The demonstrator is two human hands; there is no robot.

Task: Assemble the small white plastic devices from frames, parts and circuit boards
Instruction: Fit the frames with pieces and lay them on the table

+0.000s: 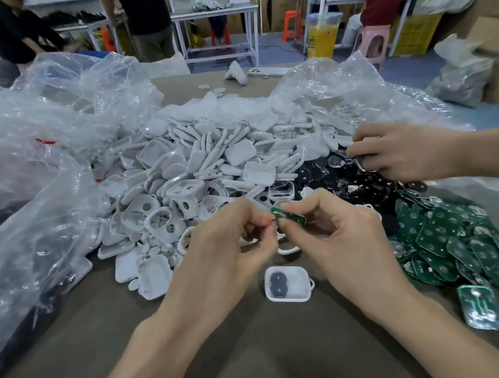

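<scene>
Bright, even, diffuse light from overhead. Only faint, soft-edged shadows on the counter (283, 348) toward the lower edge. White glare and specular streaks across the crinkled plastic bags (46, 129), washing out whatever lies behind. Strong wide-angle bowing toward the edges; background table legs (257, 37) leaning. Centre fairly sharp; slight softness at the fingers (254, 218); far background and corners soft, mildly noisy.

Both hands' fingers (266, 217) pinching green circuit board (291, 217), white frame (287, 282) below
</scene>
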